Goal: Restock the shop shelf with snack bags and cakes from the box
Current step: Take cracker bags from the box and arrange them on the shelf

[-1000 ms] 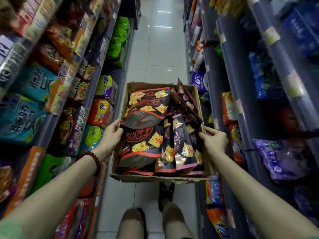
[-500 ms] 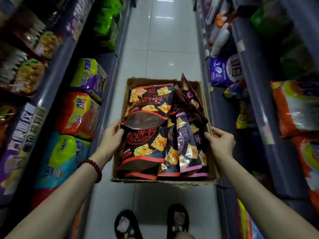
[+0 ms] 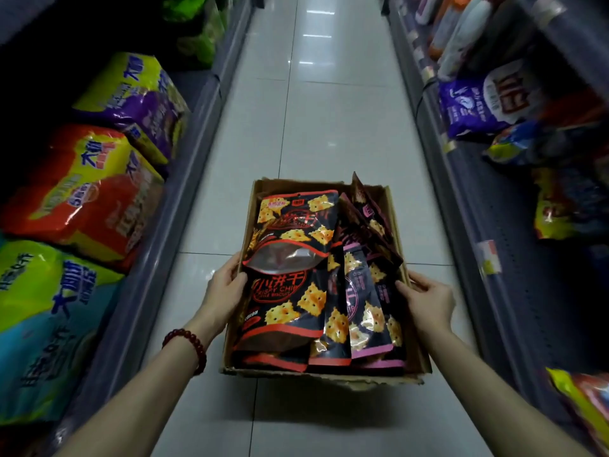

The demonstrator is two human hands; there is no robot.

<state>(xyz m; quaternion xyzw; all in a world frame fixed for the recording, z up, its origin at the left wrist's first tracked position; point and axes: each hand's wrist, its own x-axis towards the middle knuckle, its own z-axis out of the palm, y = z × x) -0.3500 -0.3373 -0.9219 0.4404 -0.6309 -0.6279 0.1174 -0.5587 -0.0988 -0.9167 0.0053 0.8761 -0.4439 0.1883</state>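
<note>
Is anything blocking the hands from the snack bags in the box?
Nothing visible does. The box is open-topped, and the snack bags lie exposed inside it. The left hand and right hand grip opposite walls of the box, right beside the bags.

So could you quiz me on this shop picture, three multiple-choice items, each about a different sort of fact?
1. Where is the brown cardboard box?
A. on a shelf
B. over the white tiled aisle floor
C. on a counter

2. What colour is the bead bracelet?
A. red
B. blue
C. white

3. What are both hands doing?
A. hanging free
B. opening a bag
C. gripping the box's sides

Answers:
1 B, floor tiles show all round it.
2 A, dark red beads circle the left wrist.
3 C, left hand and right hand clasp opposite walls.
</note>
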